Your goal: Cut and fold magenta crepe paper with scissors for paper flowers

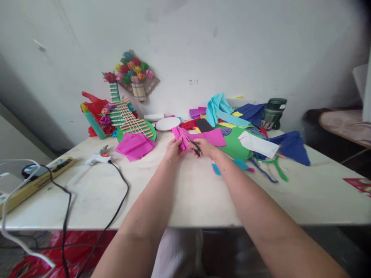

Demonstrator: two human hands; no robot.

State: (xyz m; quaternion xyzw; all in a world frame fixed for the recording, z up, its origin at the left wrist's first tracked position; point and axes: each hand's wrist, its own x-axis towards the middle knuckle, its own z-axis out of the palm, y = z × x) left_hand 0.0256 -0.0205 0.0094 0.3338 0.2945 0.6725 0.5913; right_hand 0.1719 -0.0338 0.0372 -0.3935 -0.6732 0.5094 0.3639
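Left hand: my left hand pinched the pink paper between thumb and fingers;
Right hand: my right hand was closed around the scissors at their black handles;
Blades: they pointed forward and to the left, across the pink paper; I could not tell whether they were parted;
Pink paper: it was between my hands, over the middle of the bench, near the white disc;
Left side: a magenta sheet lay against the guitar; the glue gun lay nearer me;
Right side: the phone, a green sheet and a white sheet lay among coloured scraps; the bottle stood behind them.
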